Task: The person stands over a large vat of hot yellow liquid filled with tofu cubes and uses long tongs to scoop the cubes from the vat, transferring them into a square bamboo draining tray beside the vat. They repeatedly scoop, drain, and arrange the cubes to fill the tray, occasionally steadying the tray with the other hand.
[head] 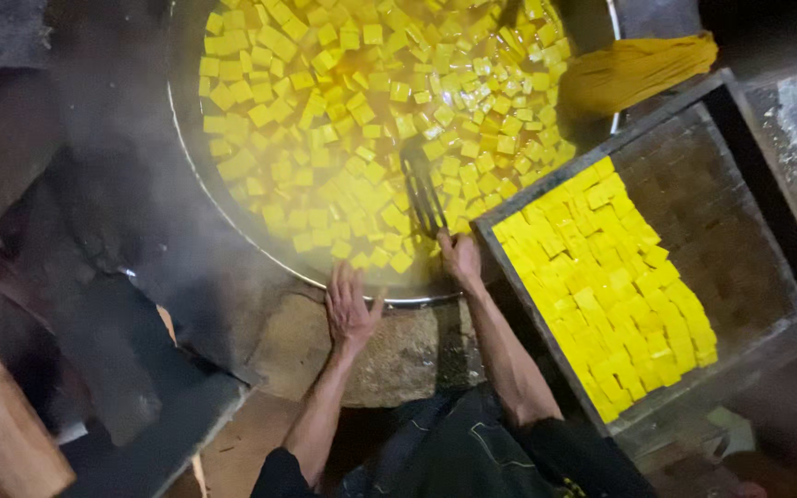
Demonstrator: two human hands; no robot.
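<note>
A wide metal pan holds several yellow cubes floating in yellow liquid. My right hand grips the handle of a dark slotted scoop whose head lies among the cubes near the pan's front rim. My left hand rests flat with fingers spread on the stone ledge just below the rim, holding nothing. To the right, a dark wooden tray is half filled with rows of yellow cubes.
A yellow cloth lies at the pan's upper right edge. Steam drifts over the dark area on the left. A stone block supports the pan in front of me. Wooden boards sit at the lower left.
</note>
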